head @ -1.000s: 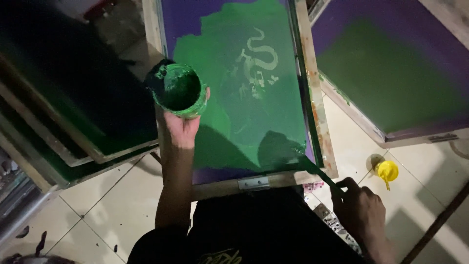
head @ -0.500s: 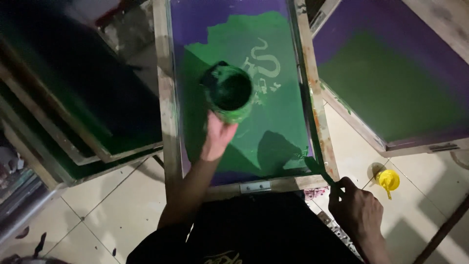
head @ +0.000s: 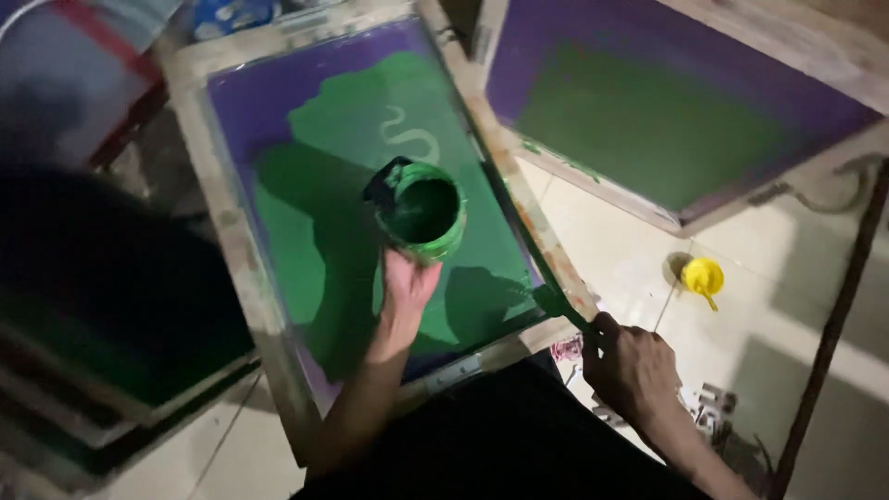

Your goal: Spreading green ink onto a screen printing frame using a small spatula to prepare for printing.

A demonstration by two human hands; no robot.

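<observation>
Ink tub: we see a round tub smeared green, held above the middle of the frame, mouth up and a little tilted; inside is dark green ink.
Left hand: our left hand cups the tub from below, fingers wrapped on its lower side; the tub lies just up-frame from the palm.
Stick: a thin green-coated stick runs on a slant along the screen's right rail; its upper end points toward the tub.
Right hand: our right hand, at lower right, is closed around the stick's lower end; it is farther from the tub than the left.
Screen: a wood-framed printing screen lies under the tub, purple mesh with a broad green ink patch and a pale curled design.
Second screen: another frame fills the upper right, purple and green.
Yellow cup: a small yellow cup sits on the pale tiled floor, right of centre.
</observation>
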